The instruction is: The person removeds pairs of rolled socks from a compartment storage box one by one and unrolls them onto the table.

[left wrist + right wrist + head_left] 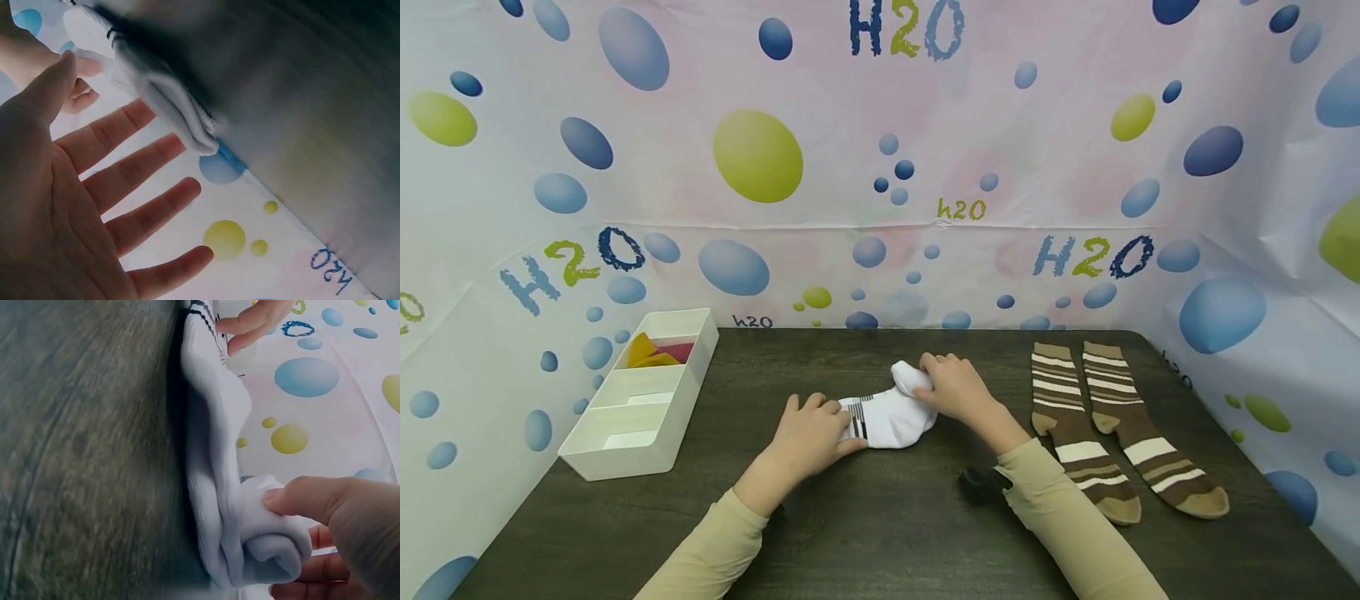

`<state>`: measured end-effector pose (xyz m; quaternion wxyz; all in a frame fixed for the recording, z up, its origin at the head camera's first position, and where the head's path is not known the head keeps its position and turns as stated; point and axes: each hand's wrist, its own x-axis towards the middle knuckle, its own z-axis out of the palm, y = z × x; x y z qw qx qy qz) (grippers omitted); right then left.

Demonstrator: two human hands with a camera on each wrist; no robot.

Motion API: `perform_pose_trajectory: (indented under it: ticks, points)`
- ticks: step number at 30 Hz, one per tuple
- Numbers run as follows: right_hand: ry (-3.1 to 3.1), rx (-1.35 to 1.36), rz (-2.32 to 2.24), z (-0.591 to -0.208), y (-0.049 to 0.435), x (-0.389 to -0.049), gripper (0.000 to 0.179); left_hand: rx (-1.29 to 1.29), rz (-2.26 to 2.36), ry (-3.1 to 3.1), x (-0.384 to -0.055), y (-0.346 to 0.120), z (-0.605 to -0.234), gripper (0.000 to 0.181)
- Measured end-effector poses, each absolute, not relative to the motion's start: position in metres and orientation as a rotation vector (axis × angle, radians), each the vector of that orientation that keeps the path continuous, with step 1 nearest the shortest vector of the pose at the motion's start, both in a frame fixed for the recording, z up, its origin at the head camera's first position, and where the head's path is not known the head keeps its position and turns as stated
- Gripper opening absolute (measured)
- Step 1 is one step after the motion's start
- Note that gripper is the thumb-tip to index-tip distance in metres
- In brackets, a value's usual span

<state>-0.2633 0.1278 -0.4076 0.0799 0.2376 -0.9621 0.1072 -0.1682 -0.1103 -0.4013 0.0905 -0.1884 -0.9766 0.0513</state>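
Note:
A pair of white socks with black stripes at the cuffs lies on the dark table, one sock over the other. The toe end, at the right, is rolled up and over, and its coil shows in the right wrist view. My right hand holds this roll, thumb on one side and fingers on the other. At the cuff end my left hand rests against the socks. In the left wrist view its fingers are spread and nearly straight, with fingertips touching the white fabric.
Two brown striped socks lie flat side by side at the right, near the right forearm. A white divided box stands at the left, with yellow and dark red cloth in a rear compartment. A patterned backdrop rises behind the table.

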Motion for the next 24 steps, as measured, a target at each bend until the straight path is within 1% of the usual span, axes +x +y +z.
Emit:
perform_pose_trajectory:
  ticks: [8, 11, 15, 18, 20, 24]
  points:
    - [-2.943, 0.771, 0.433, -0.404, 0.123, -0.259, 0.034, -0.412, 0.173, -2.933, -0.176, -0.121, -0.403, 0.052]
    - [-2.947, 0.817, 0.491, -0.403, 0.122, -0.256, 0.029, -0.378, 0.171, -2.956, -0.177, -0.123, -0.403, 0.053]
    - [-2.911, 0.914, 0.557, -0.403, 0.121, -0.254, 0.02, -0.38, 0.149, -3.01, -0.179, -0.122, -0.404, 0.057]
    - [-2.869, 0.972, 0.559, -0.402, 0.12, -0.253, 0.018, -0.39, 0.097, -3.062, -0.179, -0.122, -0.403, 0.058]
    - [-2.848, 0.993, 0.527, -0.401, 0.12, -0.252, 0.019, -0.394, 0.06, -3.092, -0.178, -0.122, -0.401, 0.059]
    - [-2.813, 1.02, 0.414, -0.401, 0.121, -0.253, 0.009, -0.403, 0.032, -3.109, -0.178, -0.123, -0.399, 0.057]
